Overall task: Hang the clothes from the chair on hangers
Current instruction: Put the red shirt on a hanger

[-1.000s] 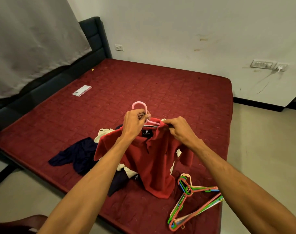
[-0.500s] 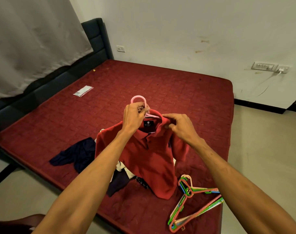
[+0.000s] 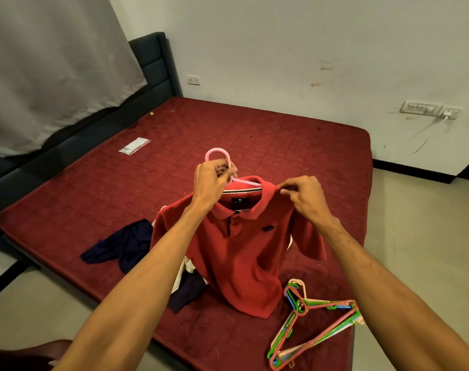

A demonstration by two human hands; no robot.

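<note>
Nearest, a stack of coloured hangers (image 3: pixel 317 324) lies at the mattress (image 3: pixel 281 145) edge. Beside it the red polo shirt (image 3: pixel 241 253) is held upright on a pink hanger (image 3: pixel 216 150), its hem reaching the mattress. Left hand (image 3: pixel 212 183) grips the hanger's neck below the hook. Right hand (image 3: pixel 305 196) pinches the shirt's shoulder seam by the collar. Dark clothes (image 3: pixel 121 242) lie heaped to the left. Farther off, a small packet (image 3: pixel 134 146) rests on the mattress.

The hanger (image 3: pixel 217 153) pokes up above the left hand (image 3: pixel 210 180); the shirt (image 3: pixel 244 258) hangs below both hands onto the mattress (image 3: pixel 201 129). Spare hangers (image 3: pixel 313 325) lie beneath the right hand (image 3: pixel 304 196), loose clothes (image 3: pixel 121 242) down-left of the left hand, a packet (image 3: pixel 134 146) beyond it.
</note>
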